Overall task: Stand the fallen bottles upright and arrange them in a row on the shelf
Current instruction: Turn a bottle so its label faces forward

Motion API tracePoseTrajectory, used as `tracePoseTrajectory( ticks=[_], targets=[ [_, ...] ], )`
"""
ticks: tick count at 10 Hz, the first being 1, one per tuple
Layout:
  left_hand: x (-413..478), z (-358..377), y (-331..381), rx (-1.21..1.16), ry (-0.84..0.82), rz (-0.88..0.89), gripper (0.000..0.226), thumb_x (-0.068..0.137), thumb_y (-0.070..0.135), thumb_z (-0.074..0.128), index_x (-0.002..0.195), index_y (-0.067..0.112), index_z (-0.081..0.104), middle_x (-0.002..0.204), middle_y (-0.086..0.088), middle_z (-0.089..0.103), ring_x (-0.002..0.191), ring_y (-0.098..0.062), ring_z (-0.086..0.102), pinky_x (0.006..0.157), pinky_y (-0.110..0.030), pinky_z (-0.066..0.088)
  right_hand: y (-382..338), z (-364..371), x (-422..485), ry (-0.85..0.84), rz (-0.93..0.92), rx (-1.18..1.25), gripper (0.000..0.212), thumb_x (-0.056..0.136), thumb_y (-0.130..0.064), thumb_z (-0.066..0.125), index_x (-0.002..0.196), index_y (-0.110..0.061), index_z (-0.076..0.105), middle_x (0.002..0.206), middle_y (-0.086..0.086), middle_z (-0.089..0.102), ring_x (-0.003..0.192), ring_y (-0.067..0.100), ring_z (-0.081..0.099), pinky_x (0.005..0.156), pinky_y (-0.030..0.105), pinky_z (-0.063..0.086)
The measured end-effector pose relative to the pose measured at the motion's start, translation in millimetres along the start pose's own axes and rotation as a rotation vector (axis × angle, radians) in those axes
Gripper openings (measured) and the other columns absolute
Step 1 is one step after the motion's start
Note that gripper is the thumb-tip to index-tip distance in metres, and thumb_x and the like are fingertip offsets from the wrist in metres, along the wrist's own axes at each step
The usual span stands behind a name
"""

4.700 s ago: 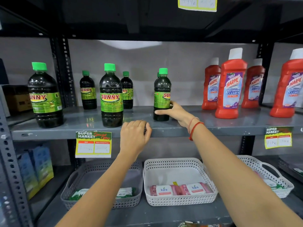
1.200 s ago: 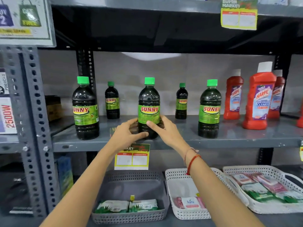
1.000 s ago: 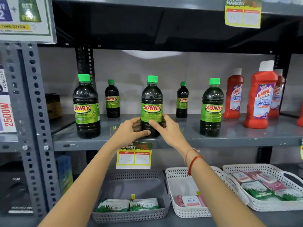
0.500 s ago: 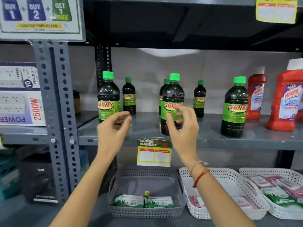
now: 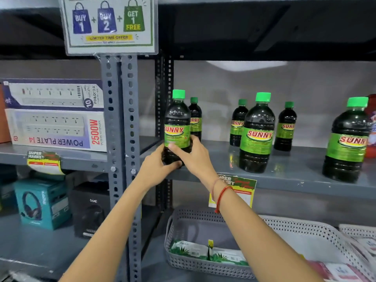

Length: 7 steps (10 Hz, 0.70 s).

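Observation:
Dark Sunny bottles with green caps stand upright on the grey shelf (image 5: 295, 180). The leftmost front bottle (image 5: 177, 123) stands at the shelf's left end, beside the upright post. My left hand (image 5: 156, 169) wraps its base from the left and my right hand (image 5: 192, 154) holds its lower body from the right. To the right along the front stand a second large bottle (image 5: 257, 131) and a third (image 5: 348, 139). Three smaller bottles stand behind: one (image 5: 195, 119) just behind the held bottle, and two (image 5: 237, 123) (image 5: 285, 127) flanking the second.
A perforated grey post (image 5: 120, 127) rises just left of the held bottle. Power-strip boxes (image 5: 55, 115) lie on the neighbouring shelf. Below are a grey basket (image 5: 183, 224), a white basket (image 5: 313, 235), and headphone and speaker boxes (image 5: 40, 202). A red bottle shows at the right edge.
Both hands, open in the air half a second ago, have moved left and closed on the leftmost front bottle. The view has swung left; before that the hands held the middle front bottle.

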<state>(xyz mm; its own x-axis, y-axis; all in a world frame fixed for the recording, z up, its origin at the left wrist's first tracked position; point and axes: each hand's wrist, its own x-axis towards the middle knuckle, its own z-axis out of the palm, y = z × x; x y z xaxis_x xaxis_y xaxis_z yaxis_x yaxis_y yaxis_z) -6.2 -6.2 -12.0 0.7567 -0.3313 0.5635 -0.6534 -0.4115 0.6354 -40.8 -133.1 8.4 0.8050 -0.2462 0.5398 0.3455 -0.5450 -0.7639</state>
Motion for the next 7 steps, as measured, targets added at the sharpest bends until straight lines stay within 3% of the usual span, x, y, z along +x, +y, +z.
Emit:
tracePoseTrajectory(
  ticks=[2, 4, 6, 7],
  targets=[
    [-2, 2, -8, -0.083, 0.057, 0.025, 0.069, 0.061, 0.056, 0.069, 0.123, 0.029, 0.055, 0.115, 0.01, 0.068, 0.108, -0.007, 0.061, 0.096, -0.041, 0.049, 3, 0, 1, -0.035, 0.007, -0.003, 0.059, 0.086, -0.04, 0.069, 0.135, -0.013, 0.048, 0.132, 0.005, 0.06, 0.124, 0.019, 0.053, 0.091, 0.023, 0.039],
    [2, 5, -11, -0.095, 0.084, 0.045, 0.056, 0.069, 0.036, 0.081, 0.121, 0.029, 0.058, 0.109, 0.013, 0.068, 0.102, -0.003, 0.062, 0.094, -0.034, 0.05, 2, -5, 1, -0.068, 0.006, 0.003, 0.057, 0.091, -0.036, 0.064, 0.138, -0.012, 0.045, 0.138, 0.005, 0.056, 0.128, 0.017, 0.048, 0.09, 0.019, 0.033],
    [2, 4, -9, -0.107, 0.07, 0.051, 0.057, 0.071, 0.03, 0.08, 0.124, 0.024, 0.057, 0.114, 0.006, 0.068, 0.106, -0.006, 0.061, 0.096, -0.027, 0.047, 3, -5, 2, -0.084, 0.007, -0.015, 0.057, 0.091, -0.039, 0.063, 0.138, -0.013, 0.046, 0.136, 0.005, 0.057, 0.128, 0.019, 0.05, 0.092, 0.021, 0.036],
    [-8, 9, -2, -0.085, 0.196, 0.048, 0.066, 0.073, 0.032, 0.079, 0.131, 0.019, 0.05, 0.124, 0.002, 0.062, 0.116, -0.013, 0.055, 0.1, -0.032, 0.044, 7, -9, -6, 0.017, -0.045, -0.049, 0.061, 0.09, -0.044, 0.063, 0.138, -0.011, 0.047, 0.136, 0.005, 0.057, 0.128, 0.02, 0.051, 0.102, 0.032, 0.043]
  ],
)
